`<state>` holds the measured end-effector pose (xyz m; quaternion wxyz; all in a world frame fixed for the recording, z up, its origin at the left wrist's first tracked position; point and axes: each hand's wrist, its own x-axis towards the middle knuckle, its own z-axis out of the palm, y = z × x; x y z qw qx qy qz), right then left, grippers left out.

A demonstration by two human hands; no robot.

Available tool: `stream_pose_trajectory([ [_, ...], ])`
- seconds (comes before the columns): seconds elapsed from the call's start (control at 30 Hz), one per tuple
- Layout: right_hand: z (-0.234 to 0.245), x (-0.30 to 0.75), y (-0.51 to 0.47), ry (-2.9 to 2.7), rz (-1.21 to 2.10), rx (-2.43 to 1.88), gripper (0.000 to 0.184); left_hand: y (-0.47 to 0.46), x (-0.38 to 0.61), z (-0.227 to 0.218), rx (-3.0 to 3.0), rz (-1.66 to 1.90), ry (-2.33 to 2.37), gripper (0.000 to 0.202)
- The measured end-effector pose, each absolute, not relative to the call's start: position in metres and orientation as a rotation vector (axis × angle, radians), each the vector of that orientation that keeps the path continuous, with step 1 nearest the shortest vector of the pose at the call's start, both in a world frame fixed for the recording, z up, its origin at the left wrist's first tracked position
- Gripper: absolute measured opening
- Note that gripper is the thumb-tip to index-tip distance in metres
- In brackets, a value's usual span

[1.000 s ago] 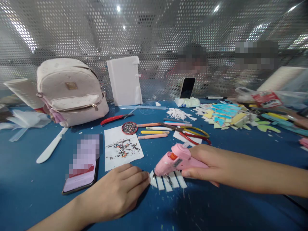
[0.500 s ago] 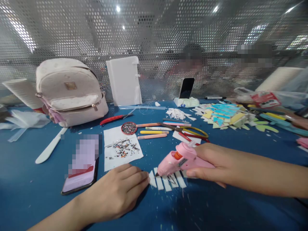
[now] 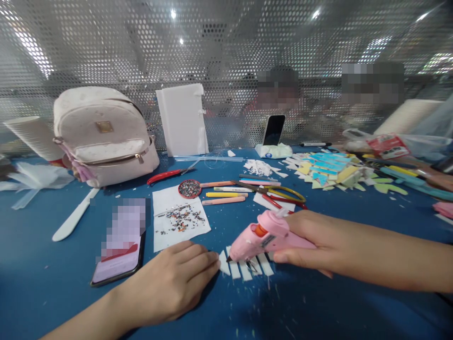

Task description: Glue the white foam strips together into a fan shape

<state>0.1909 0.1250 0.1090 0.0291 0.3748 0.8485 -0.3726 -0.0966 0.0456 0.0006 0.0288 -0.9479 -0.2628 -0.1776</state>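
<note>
My right hand [image 3: 306,241] grips a pink hot glue gun [image 3: 267,236], a clear glue stick poking out of its back. The gun's dark nozzle points down and left, at the left end of a row of white cut strips [image 3: 245,270] lying side by side on the blue table. A small wire stand shows under the gun. My left hand [image 3: 180,274] rests on the table with fingers bent and pressed together. Its fingertips hold the pointed white end piece [image 3: 223,263] at the row's left end. The thumb is hidden beneath the hand.
Left of centre are a phone [image 3: 120,245], a white plastic knife [image 3: 74,217] and paper with colourful bits [image 3: 163,236]. Behind lie scissors [image 3: 283,191], pens [image 3: 226,194] and red-handled pliers [image 3: 164,177]. A backpack [image 3: 102,137] and a pile of cut pieces [image 3: 329,170] stand farther back.
The glue gun has shifted very slightly left, its nozzle now over the gap beside the pointed end piece. My left hand stays in place.
</note>
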Motion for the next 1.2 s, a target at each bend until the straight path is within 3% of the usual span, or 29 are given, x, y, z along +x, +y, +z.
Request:
stream_pose_trajectory([
  [0.97, 0.106, 0.188, 0.128, 2.501, -1.111, 1.165, 0.05, 0.045, -0.092, 0.003, -2.942, -0.569, -0.811, 0.032],
  [1.2, 0.111, 0.183, 0.128, 2.505, -1.159, 1.13, 0.042, 0.045, -0.091, 0.004, -2.94, -0.57, -0.805, 0.031],
])
